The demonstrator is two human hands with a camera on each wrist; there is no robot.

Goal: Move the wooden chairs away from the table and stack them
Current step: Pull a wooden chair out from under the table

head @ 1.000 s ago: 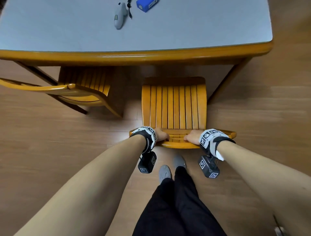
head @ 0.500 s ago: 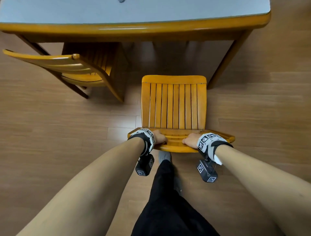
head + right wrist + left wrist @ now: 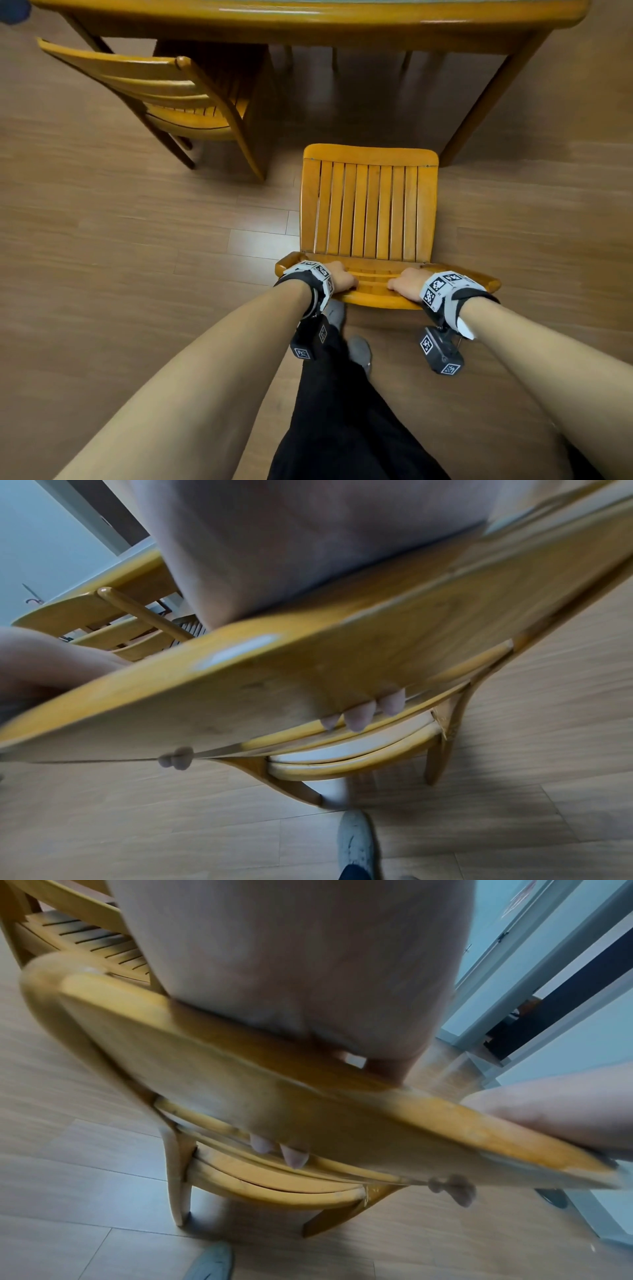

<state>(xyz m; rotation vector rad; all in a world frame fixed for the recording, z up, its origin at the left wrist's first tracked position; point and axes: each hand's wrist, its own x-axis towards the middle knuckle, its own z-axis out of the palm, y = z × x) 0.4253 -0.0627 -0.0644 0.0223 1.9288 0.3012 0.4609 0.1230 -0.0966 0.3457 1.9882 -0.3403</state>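
A yellow wooden chair with a slatted seat stands on the floor in front of me, pulled out from the table. My left hand and right hand both grip its top backrest rail. In the left wrist view the left fingertips curl under the rail. The right fingertips show below the rail in the right wrist view. A second wooden chair stands at the left, its seat partly under the table.
The table leg stands just right of the pulled chair. My feet in grey socks are close behind the chair. Wooden floor stretches to the left and right. A wall and door frame show in the left wrist view.
The chair has slid back towards me, out from under the table, with both hands still on its backrest. The table top has moved up out of the head view.
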